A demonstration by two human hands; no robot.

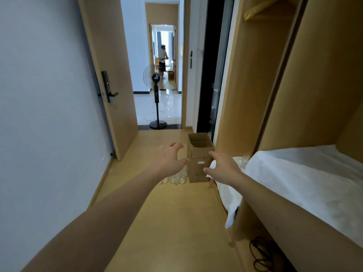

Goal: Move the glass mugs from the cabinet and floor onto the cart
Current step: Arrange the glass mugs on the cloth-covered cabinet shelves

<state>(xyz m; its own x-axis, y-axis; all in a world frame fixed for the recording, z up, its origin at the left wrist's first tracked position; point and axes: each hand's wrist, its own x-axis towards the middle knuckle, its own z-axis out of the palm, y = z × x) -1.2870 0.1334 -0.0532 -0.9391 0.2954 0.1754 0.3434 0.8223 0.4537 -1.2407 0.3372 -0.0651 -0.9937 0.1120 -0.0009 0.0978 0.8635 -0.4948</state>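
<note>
Several clear glass mugs (pixel 177 178) stand on the wooden floor just left of a cardboard box, partly hidden behind my left hand. My left hand (pixel 170 160) reaches forward above them, fingers spread, holding nothing. My right hand (pixel 222 166) is stretched out beside it, in front of the box, also open and empty. On the cabinet shelf at the right, more glass (pixel 244 159) shows faintly at the far end of the white cloth. No cart is in view.
An open cardboard box (pixel 199 156) stands on the floor by the cabinet (pixel 275 95). White cloth (pixel 306 179) covers the shelf and hangs over its edge. A black cable (pixel 261 254) lies under the shelf. The door (pixel 110 75) stands open; a standing fan (pixel 157 99) and a person are beyond.
</note>
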